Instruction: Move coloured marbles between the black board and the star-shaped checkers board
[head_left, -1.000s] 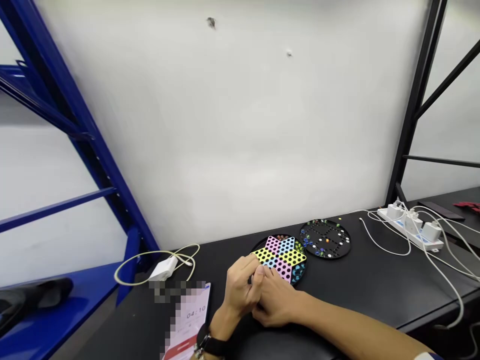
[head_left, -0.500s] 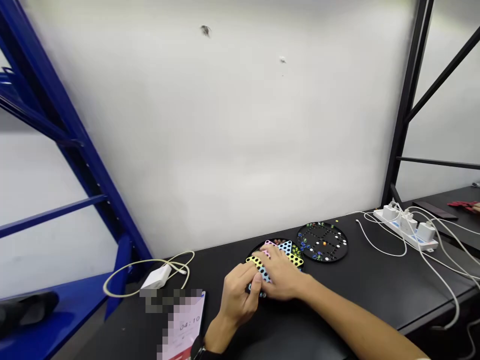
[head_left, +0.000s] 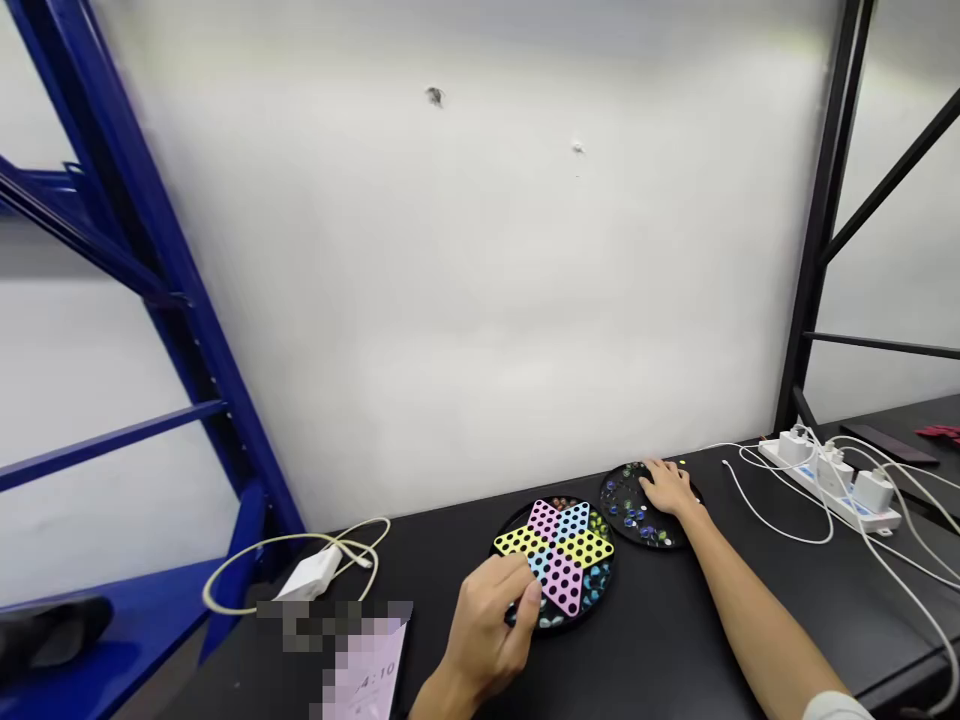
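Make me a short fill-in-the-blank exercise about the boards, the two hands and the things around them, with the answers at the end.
1. The left hand is near a patterned board whose design is a six-pointed ____.
2. The black board beneath the right hand is ____ in shape.
3. The power strip holds ____ white adapters.
4. The slanted frame on the picture's left side is colored ____.

Missing words: star; round; three; blue.
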